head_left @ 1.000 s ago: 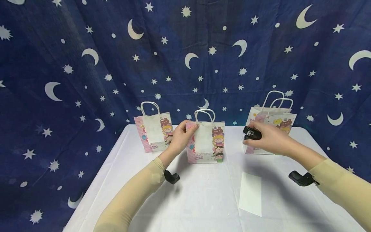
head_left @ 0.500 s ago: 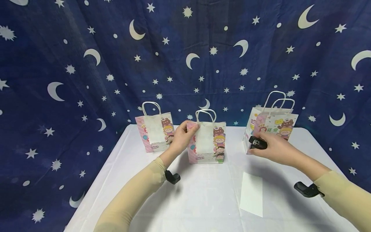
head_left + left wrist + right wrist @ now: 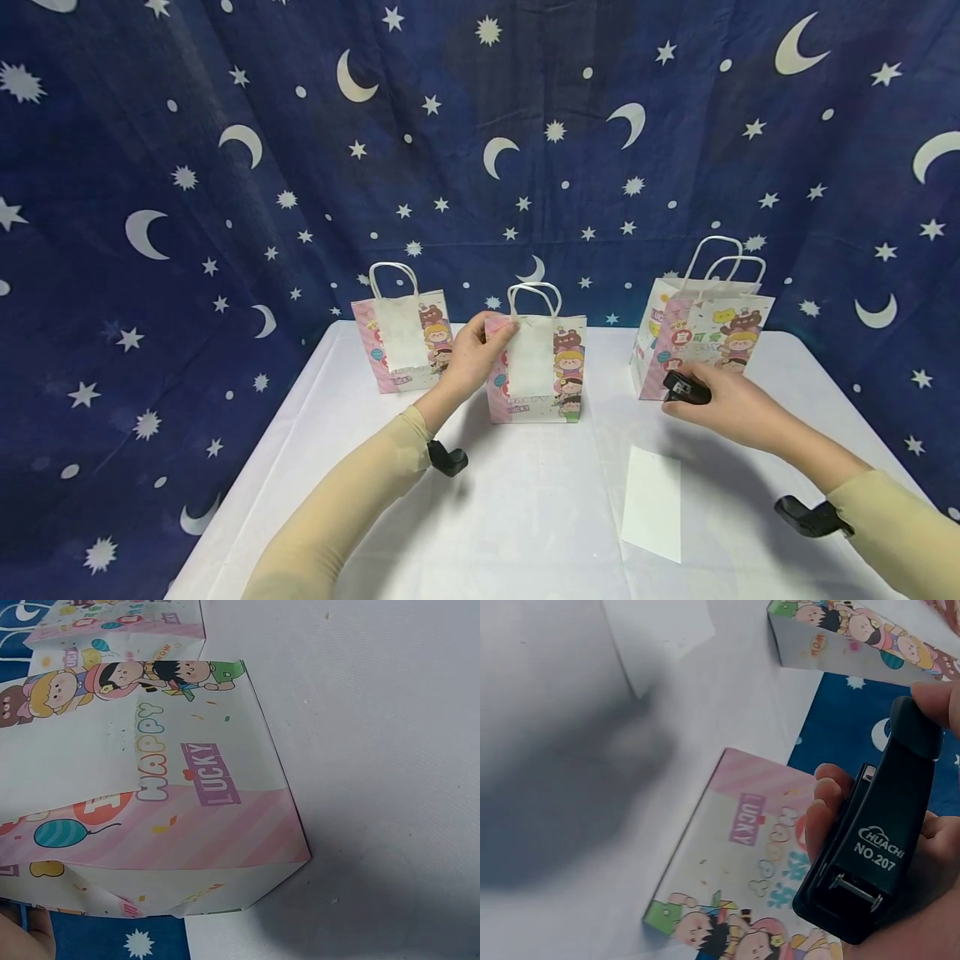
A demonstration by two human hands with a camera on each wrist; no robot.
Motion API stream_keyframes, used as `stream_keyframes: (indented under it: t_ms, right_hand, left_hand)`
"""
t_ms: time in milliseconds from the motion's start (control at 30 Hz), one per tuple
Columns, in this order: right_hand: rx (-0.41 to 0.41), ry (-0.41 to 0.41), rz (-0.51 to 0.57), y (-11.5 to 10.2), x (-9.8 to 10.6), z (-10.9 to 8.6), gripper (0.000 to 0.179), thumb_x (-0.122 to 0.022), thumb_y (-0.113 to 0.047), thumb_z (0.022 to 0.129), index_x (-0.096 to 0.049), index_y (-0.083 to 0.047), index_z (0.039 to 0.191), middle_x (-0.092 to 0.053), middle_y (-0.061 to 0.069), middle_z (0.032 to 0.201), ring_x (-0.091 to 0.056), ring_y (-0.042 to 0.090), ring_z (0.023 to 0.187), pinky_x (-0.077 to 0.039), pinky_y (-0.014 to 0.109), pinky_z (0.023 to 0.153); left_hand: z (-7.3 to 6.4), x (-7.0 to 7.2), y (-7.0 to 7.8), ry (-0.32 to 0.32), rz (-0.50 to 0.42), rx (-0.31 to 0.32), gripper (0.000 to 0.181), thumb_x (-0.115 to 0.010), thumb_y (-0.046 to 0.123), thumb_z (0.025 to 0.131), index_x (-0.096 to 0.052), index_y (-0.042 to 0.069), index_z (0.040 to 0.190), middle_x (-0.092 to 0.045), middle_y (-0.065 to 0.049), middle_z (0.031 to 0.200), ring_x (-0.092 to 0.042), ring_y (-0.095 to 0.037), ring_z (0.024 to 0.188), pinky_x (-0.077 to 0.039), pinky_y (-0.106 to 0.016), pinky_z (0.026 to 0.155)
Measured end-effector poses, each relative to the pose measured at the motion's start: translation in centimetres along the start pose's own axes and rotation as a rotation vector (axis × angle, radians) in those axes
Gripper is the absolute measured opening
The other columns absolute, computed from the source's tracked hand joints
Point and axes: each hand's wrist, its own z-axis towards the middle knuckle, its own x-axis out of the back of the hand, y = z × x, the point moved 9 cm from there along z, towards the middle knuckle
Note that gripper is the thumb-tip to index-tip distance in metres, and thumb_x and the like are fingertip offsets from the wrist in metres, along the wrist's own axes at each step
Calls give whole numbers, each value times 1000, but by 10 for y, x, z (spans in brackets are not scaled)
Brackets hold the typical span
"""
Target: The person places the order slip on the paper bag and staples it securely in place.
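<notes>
My left hand (image 3: pixel 474 350) pinches the upright, pink-and-white cartoon paper bag (image 3: pixel 567 385) mid-way along the white-clothed bench (image 3: pixel 555 508); my right hand (image 3: pixel 729 404) grips the long black stapler (image 3: pixel 874 844), well apart; a light pinch should steady without creasing

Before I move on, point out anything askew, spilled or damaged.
Nothing looks spilled or damaged. Only the loose paper slip stands out, lying on the table while the left bag and middle bag bear similar ones.
</notes>
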Motion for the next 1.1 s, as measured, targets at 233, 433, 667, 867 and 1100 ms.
stream_keyframes:
  t_ms: [233,433,667,867,1100]
  right_hand:
    - [-31,3,31,16,-7,-8,74,-73,-54,91,-56,3,134,-65,20,122,-61,31,104,-50,46,82]
    - [-68,-9,44,33,-15,-15,70,-74,-53,91,-57,2,131,-66,17,114,-60,27,96,-49,40,73]
    - [-99,-31,44,55,-21,-26,64,-72,-50,93,-56,1,128,-65,21,114,-60,31,97,-49,43,73]
    - [-139,-29,34,73,-24,-35,68,-71,-49,94,-55,6,130,-64,26,118,-61,36,101,-51,46,75]
    - [-191,-33,24,97,-24,-45,70,-70,-49,95,-55,10,129,-62,32,119,-61,44,105,-52,54,78]
  left_hand:
    - [1,0,0,-4,8,-6,29,-72,36,97,-66,11,109,-73,-3,93,-68,-14,77,-57,-29,69]
    - [1,0,-3,-15,-7,-7,31,-71,39,97,-66,11,111,-72,-4,94,-69,-16,77,-57,-30,69]
    - [-1,1,-5,-8,-7,-3,30,-72,38,97,-66,11,111,-72,-4,93,-68,-15,76,-57,-29,68]
    - [-1,0,-5,-11,-17,0,30,-72,37,97,-66,11,111,-72,-3,93,-68,-15,76,-57,-29,68]
    - [-1,-1,-3,-18,-25,10,29,-72,37,97,-66,11,111,-72,-3,94,-67,-15,77,-57,-28,68]
